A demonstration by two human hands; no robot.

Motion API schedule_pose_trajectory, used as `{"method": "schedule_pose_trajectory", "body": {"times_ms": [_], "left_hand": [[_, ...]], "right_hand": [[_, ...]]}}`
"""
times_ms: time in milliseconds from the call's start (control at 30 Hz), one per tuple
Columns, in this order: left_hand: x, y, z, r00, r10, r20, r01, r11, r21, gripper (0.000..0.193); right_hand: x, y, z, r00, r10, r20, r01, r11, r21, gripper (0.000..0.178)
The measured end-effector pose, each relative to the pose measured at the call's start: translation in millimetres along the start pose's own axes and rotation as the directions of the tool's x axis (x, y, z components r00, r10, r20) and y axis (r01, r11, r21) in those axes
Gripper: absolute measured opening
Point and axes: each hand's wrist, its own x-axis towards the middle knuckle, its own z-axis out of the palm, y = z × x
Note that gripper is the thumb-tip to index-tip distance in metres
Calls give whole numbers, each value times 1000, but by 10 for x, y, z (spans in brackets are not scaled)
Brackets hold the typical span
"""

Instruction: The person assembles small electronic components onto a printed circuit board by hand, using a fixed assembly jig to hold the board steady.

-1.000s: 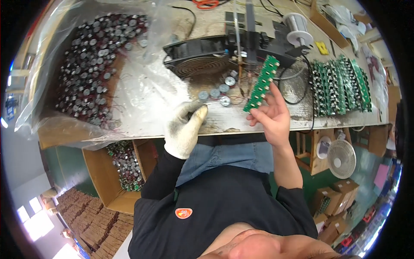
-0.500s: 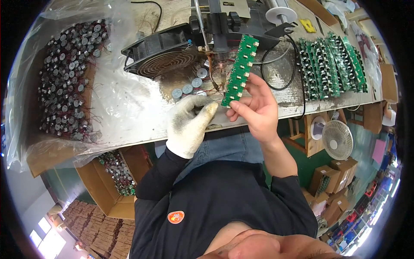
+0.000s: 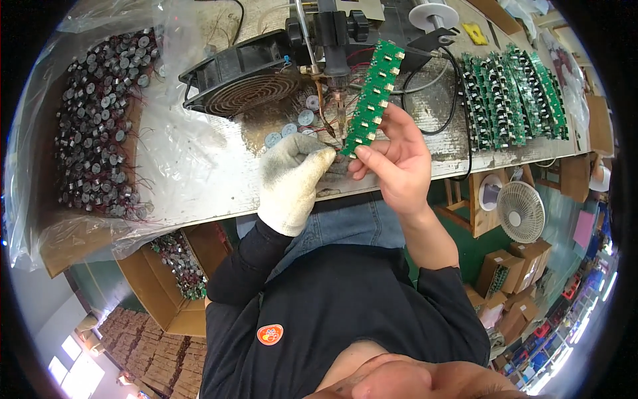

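A long green circuit board with a row of small white connectors stands tilted in front of the soldering stand. My bare right hand pinches its lower end between thumb and fingers. My left hand, in a white glove with grey smudges, is closed, thumb against fingers, right beside that lower end. Whatever its fingertips hold is too small and hidden to name. Just above the fingertips, a soldering iron tip and a thin copper-coloured tube point down near the board's edge. Several small round motors lie behind the glove.
A black fan lies left of the stand. Many wired motors fill a plastic-lined box at the left. Rows of green boards stand at the right, near a yellow sponge. An open carton sits below the table's edge.
My left hand has moved slightly up and right, its thumb and fingers closing together at the board's lower end. The board has risen a little toward the iron.
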Motion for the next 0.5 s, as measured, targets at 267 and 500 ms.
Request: {"method": "schedule_pose_trajectory", "body": {"times_ms": [267,500], "left_hand": [[18,-27,-18,995,96,-24,-92,987,128,11],[-1,-17,4,993,108,-41,-100,980,170,11]], "right_hand": [[14,-18,1,1000,-3,6,3,1000,-7,59],[6,-29,-2,1000,-17,20,18,1000,-18,60]]}}
